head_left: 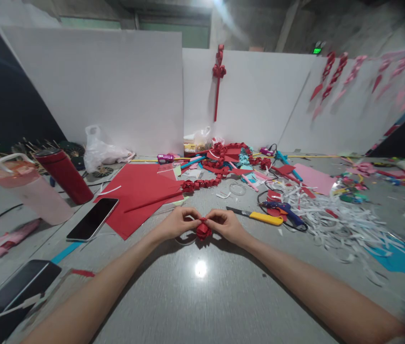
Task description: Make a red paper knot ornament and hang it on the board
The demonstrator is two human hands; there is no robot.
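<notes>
Pinching a flower (pixel 203 232) of red paper between left hand (pixel 182 222) and right hand (pixel 226 223), gripping its upper edge from both sides. Holding it low at the middle of the table (pixel 202 306), left of the knife (pixel 265 218), nearer than the sheet (pixel 141 191) and chain (pixel 206 183).

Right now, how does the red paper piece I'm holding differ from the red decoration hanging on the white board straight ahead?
The red paper piece is a compact, rounded cluster; the hanging decoration is long, with linked folds above its cluster and a straight strip below. The piece is pinched between your left hand and right hand, while the decoration hangs against the white board. Both are red and look folded.
</notes>
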